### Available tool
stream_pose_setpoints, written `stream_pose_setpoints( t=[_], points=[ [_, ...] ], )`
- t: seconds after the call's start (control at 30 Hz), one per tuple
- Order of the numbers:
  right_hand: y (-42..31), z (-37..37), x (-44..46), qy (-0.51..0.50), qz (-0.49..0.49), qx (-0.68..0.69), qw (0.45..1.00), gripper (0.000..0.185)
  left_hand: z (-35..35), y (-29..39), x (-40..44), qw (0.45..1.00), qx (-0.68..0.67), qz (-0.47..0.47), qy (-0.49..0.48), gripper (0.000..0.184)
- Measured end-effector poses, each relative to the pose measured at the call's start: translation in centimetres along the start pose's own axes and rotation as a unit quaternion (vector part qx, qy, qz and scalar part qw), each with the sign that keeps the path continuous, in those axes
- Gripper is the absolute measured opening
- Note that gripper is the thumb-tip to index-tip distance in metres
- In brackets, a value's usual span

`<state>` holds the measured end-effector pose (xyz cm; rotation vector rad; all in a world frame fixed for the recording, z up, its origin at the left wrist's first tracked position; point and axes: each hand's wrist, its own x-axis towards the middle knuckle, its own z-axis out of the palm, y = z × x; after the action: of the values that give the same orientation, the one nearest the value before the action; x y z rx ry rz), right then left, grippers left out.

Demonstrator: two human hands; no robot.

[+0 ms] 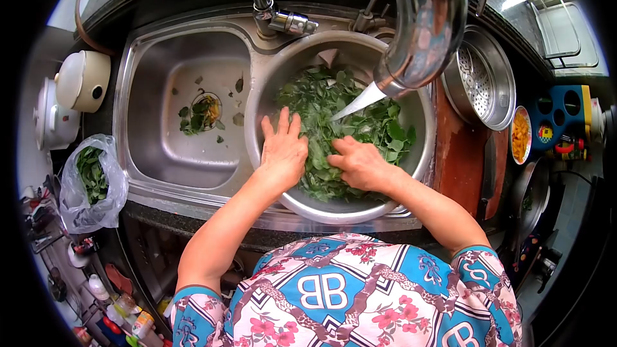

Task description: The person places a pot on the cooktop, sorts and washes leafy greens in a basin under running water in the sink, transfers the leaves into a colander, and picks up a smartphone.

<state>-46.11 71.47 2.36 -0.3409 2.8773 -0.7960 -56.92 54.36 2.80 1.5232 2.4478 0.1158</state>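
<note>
left hand (283,151), right hand (361,163): two in one bowl (334,211) of greens (380,127)

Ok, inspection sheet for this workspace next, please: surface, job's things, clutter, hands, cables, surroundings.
Surface: steel sink basin with leaf scraps in it.
Job's things: leafy greens in a metal bowl, under running water.
Clutter: knife on the cutting board; perforated steamer pan nearby.
Hands: left hand open at the greens' left edge; right hand among them, fingers bent, grip unclear.
Cables: brown cord or hose, upper left.
Surroundings: cream pot and plastic bag of leaves at left; orange pieces at right.
</note>
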Motion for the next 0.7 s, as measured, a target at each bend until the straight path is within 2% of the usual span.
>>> stream_pose_setpoints(
  t=[0.03,0.17,0.23,0.3,0.37,0.43,0.47,0.5,0.57,0.6,0.63,0.67,0.7],
  points=[
    [0.4,-0.2,-0.4,-0.002,0.025,0.021,0.999,0.014,-0.1,-0.1,-0.3,1.000,0.004,0.003,-0.004,0.026],
    [3.0,-3.0,-0.7,0.108,0.161,0.060,0.979,0.011,-0.3,0.2,-0.4,0.999,0.020,-0.013,-0.030,0.032],
    [2.5,-6.0,-0.6,0.139,0.257,0.309,0.905,0.014,-0.3,0.4,-0.4,0.999,0.016,-0.017,-0.028,0.036],
    [3.2,-7.6,-1.1,0.126,0.254,0.428,0.858,0.014,-0.4,0.6,-0.3,0.999,0.013,-0.019,-0.024,0.040],
    [3.6,-8.2,-1.1,0.129,0.224,0.462,0.849,0.015,-0.4,0.8,-0.2,0.999,0.004,-0.028,-0.039,0.048],
    [3.8,-9.0,0.0,0.130,0.275,0.405,0.862,0.021,-0.7,1.0,0.0,0.999,-0.002,-0.029,-0.040,0.050],
    [6.1,-7.3,0.3,0.146,0.261,0.265,0.917,0.034,-0.9,1.0,0.1,0.999,-0.008,-0.031,-0.040,0.052],
    [7.0,-6.7,0.4,0.148,0.262,0.265,0.916,0.034,-0.7,1.0,0.3,0.999,-0.006,-0.028,-0.039,0.052],
    [8.6,-5.7,0.7,0.162,0.137,0.039,0.977,0.048,0.0,0.8,0.9,0.999,-0.002,-0.047,-0.005,0.063],
    [9.0,-5.1,0.9,0.133,0.151,0.031,0.979,0.057,0.1,0.6,1.4,0.999,-0.002,-0.048,-0.006,0.063],
    [9.3,-4.4,1.1,0.104,0.164,0.023,0.981,0.067,0.1,0.4,2.3,0.997,-0.060,-0.049,0.020,0.068],
    [7.5,-4.8,1.8,0.074,0.175,-0.023,0.982,0.076,0.1,0.3,3.1,0.991,-0.117,-0.050,0.046,0.074],
    [6.2,-4.9,2.7,0.043,0.184,-0.070,0.979,0.085,0.2,0.4,3.8,0.991,-0.118,-0.051,0.046,0.074]
  ],
)
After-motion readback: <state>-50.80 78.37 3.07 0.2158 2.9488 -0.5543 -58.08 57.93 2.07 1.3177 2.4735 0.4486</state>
